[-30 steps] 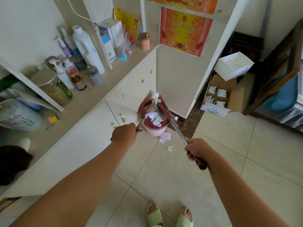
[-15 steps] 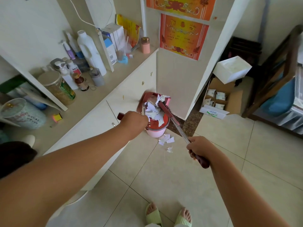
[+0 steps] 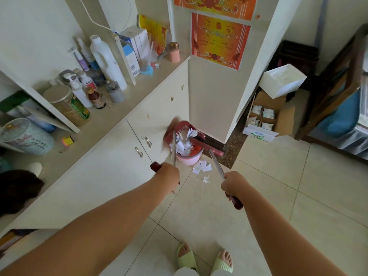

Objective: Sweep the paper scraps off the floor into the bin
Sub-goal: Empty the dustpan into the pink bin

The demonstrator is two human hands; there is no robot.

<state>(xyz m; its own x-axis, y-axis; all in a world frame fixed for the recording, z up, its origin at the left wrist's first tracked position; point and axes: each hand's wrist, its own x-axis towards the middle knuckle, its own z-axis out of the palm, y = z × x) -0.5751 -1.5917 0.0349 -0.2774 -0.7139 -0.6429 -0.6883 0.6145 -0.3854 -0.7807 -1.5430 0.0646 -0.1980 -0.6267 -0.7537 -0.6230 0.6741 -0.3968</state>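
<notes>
Now: dustpan tipped over the bin

Above the small pink plastic bin [image 3: 189,159], the red plastic dustpan [image 3: 180,129] is tilted with white paper scraps [image 3: 184,143]. Left hand [image 3: 167,175] grips its handle; right hand [image 3: 234,185] grips the red-handled broom [image 3: 216,164]. More torn white scraps [image 3: 202,168] lie on the floor beside the bin.

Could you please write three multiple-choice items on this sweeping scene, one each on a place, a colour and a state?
1. Where do the loose white paper scraps lie?
A. On the tiled floor beside the bin
B. On the counter
C. In the cardboard box

2. What colour is the small plastic bin?
A. Green
B. Pink
C. Black

3. What is the right hand doing?
A. Hanging idle
B. Pressing flat on the floor
C. Gripping the broom's metal handle

Answers: 1 A, the scraps sit on the tiles just right of the bin; 2 B, its wall shows pink; 3 C, fingers curl round the handle.
</notes>
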